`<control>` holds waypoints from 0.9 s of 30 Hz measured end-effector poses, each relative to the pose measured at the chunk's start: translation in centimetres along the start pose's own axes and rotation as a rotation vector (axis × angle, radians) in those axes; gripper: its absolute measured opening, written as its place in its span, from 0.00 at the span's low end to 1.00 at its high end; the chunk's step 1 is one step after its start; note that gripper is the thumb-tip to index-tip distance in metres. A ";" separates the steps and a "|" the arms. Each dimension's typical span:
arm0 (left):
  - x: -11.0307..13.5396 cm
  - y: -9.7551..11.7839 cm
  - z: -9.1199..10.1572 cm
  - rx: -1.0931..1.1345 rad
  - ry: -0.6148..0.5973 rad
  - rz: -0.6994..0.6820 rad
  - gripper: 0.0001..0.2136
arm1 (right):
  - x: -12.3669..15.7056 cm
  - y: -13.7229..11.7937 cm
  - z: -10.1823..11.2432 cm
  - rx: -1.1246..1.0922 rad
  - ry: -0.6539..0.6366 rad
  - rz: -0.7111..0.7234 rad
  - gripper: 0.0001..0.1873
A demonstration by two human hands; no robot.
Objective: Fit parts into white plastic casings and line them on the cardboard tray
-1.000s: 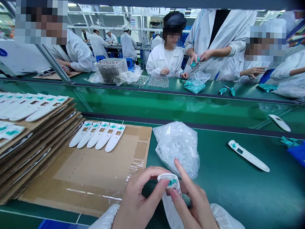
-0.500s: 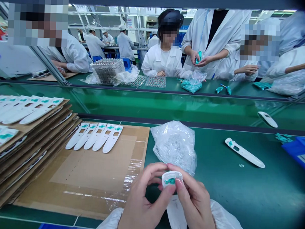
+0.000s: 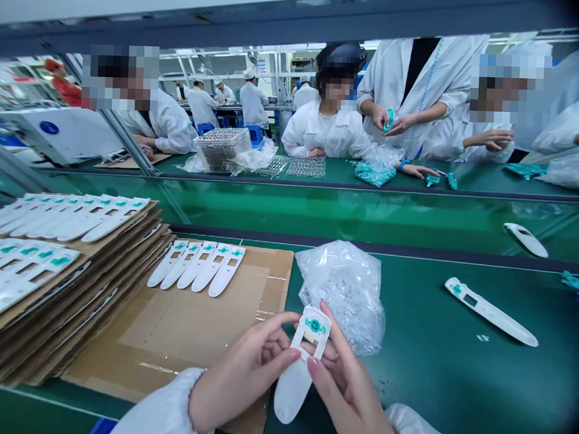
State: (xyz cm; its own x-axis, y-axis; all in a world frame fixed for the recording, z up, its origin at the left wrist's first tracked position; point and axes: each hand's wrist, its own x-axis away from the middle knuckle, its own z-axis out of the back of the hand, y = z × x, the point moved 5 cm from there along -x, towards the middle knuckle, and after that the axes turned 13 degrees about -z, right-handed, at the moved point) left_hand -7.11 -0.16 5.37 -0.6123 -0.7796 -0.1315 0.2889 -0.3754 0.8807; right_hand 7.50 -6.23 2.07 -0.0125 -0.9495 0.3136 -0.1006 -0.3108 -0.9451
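Between my two hands I hold a white plastic casing (image 3: 290, 388) with a rectangular window and a green insert (image 3: 315, 325) at its upper end. My left hand (image 3: 249, 367) pinches its left edge, thumb on the face beside the window. On the right edge, my right hand (image 3: 345, 377) grips with the thumb low on the face and the index finger along the upper side. The fingers behind the casing are partly hidden. Just beyond my hands lies a clear plastic bag (image 3: 341, 288) of small transparent pieces.
Several similar casings (image 3: 227, 270) lie in a row on a cardboard sheet (image 3: 190, 340). Left of it rises a stack of cardboard (image 3: 126, 268) bearing more casings. At right lies a single casing (image 3: 492, 313). Co-workers in white coats sit across a green partition (image 3: 280, 210).
The casing has gone from steeply tilted, top end up close, to its face turned toward me, and has shifted slightly left. My thumbs have moved off the green insert to below the window.
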 end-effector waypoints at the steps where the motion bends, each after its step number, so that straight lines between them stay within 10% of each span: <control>1: -0.3 -0.4 0.9 -0.018 -0.023 0.001 0.16 | -0.1 0.4 -0.2 -0.002 0.004 -0.037 0.42; 11: -5.0 -7.2 12.1 -0.639 0.131 0.095 0.15 | 0.2 1.4 2.7 0.092 0.096 -0.113 0.43; 19: -6.2 -8.4 11.8 -0.924 0.117 0.155 0.10 | 0.7 2.2 3.8 0.154 0.118 -0.099 0.35; 23: -6.0 -5.8 11.2 -1.040 0.153 0.111 0.08 | 1.1 2.0 4.6 0.201 0.111 0.002 0.29; 27: -5.6 -0.8 6.4 -1.026 0.174 -0.128 0.13 | 2.3 0.3 6.4 0.413 0.172 0.224 0.20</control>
State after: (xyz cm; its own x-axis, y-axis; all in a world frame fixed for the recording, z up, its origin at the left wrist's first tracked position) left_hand -8.62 7.70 8.30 -0.5917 -0.7346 -0.3320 0.7647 -0.6419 0.0573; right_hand 13.77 -8.73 1.96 -0.1563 -0.9847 0.0766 0.3254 -0.1246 -0.9373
